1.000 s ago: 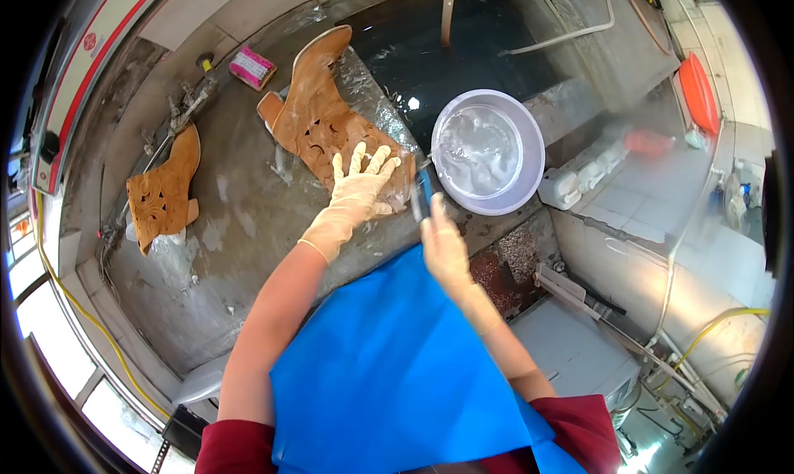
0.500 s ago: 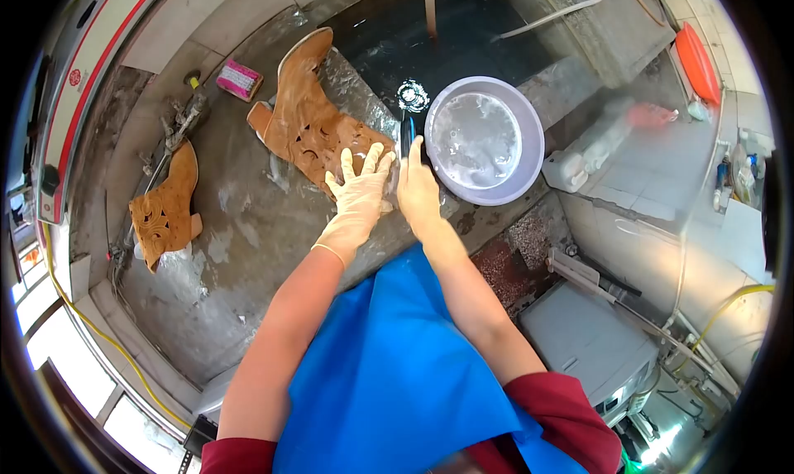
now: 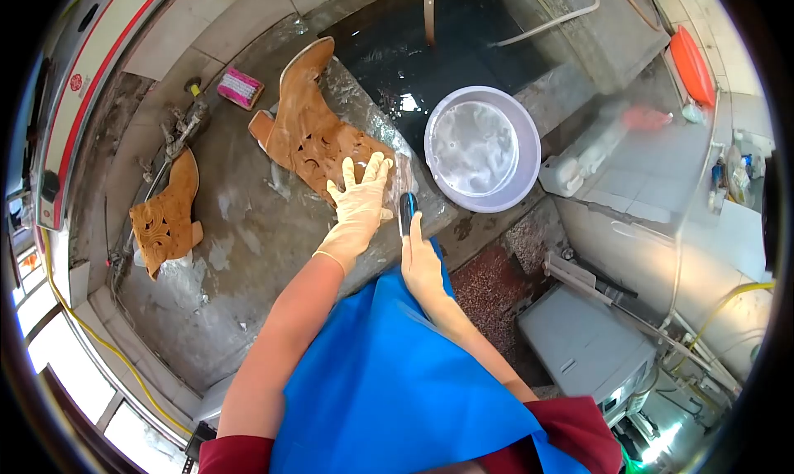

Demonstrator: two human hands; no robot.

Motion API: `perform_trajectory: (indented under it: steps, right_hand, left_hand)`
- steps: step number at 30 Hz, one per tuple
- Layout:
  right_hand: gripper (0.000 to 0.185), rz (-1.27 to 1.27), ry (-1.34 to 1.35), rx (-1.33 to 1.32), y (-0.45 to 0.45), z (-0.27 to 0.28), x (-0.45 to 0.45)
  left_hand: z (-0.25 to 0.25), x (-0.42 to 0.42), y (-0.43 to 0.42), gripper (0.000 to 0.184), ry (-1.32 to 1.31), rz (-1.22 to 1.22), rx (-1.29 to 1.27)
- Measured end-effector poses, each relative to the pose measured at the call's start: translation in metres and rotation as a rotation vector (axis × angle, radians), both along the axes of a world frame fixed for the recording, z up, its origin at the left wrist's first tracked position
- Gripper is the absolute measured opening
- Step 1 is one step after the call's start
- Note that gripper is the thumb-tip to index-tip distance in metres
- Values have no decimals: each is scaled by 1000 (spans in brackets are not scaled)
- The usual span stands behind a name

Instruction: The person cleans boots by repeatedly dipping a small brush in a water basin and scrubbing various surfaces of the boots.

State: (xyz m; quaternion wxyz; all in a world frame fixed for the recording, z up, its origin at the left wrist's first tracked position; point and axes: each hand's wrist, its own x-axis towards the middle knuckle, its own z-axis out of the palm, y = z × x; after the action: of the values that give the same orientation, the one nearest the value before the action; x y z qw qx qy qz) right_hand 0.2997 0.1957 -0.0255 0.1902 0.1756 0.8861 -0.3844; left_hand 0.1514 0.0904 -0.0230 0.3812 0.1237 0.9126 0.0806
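Observation:
A wet brown suede boot [image 3: 318, 135] with cut-out patterns lies on its side on the concrete slab. Its heel points left, and its shaft reaches toward me. My left hand [image 3: 357, 205], in a cream rubber glove, presses on the shaft near its top edge with fingers spread. Just right of that edge, my gloved right hand [image 3: 422, 255] grips a brush [image 3: 406, 211] with a black and blue back; its bristles do not show clearly. A second brown boot [image 3: 168, 215] lies farther left on the slab.
A lilac basin [image 3: 530, 155] of sudsy water stands at right, beside a dark water tank [image 3: 413, 52]. A pink-and-white packet [image 3: 241, 88] and a metal tap [image 3: 178, 135] are at left. A grey appliance [image 3: 583, 342] stands low at right.
My right hand has drawn the brush back toward me, from beyond the boot shaft's top edge to beside its near end. My left hand stays on the boot.

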Motion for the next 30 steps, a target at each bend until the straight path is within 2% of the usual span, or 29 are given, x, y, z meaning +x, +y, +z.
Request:
perform_trajectory:
  steps: [3,4,6,9,10,13,14,16,18,19,21,22,23,24,26,27,28,30]
  right_hand:
    - [59,4,218,95,10,-33,-79]
    - [58,-45,155,73,13,-30,-115]
    - [60,3,184,57,15,-25,-99]
    - [63,18,170,14,8,-16,0]
    - [61,28,74,14,7,-15,5]
    - [57,26,131,104,9,-25,-89]
    - [56,40,224,126,12,-32,-113]
    - [58,131,127,110,20,-19,-94]
    - [61,218,161,150,30,-19,-28]
    - [62,212,-304,95,34,9,-29]
    - [57,224,118,160,30,-19,-53]
    - [54,229,39,197,20,-20,-101]
    - [53,311,256,238,13,-41,-139]
    - [52,349,338,186,4,-40,-164]
    - [55,389,192,200,4,-35,-165]
    - [55,388,191,203,16,-34,-142]
    - [56,390,310,214,34,-31,-97]
    - [56,351,-327,180,37,13,-83]
  left_hand:
    - [-1,4,-2,105,20,-2,-6]
    - [-3,3,-1,105,25,9,-3]
    - [-6,4,-3,108,31,52,2]
    - [-5,3,-2,111,14,36,-23]
    - [-6,2,-1,111,12,44,-23]
    - [-5,4,-1,111,49,95,4]
    - [-8,5,-1,111,55,111,3]
    - [-14,10,-5,108,111,101,35]
    - [-10,7,-6,106,101,110,40]
    - [-9,4,-5,105,86,96,27]
    - [-7,7,-4,104,95,78,11]
    - [-4,3,-5,104,106,83,9]
    - [2,0,-6,105,62,96,34]
    - [5,2,-6,105,4,110,57]
    - [-4,4,-9,105,40,117,59]
    - [-7,5,-10,103,37,88,51]
    - [-9,8,-10,100,30,63,46]
    - [-13,7,-12,98,61,57,67]
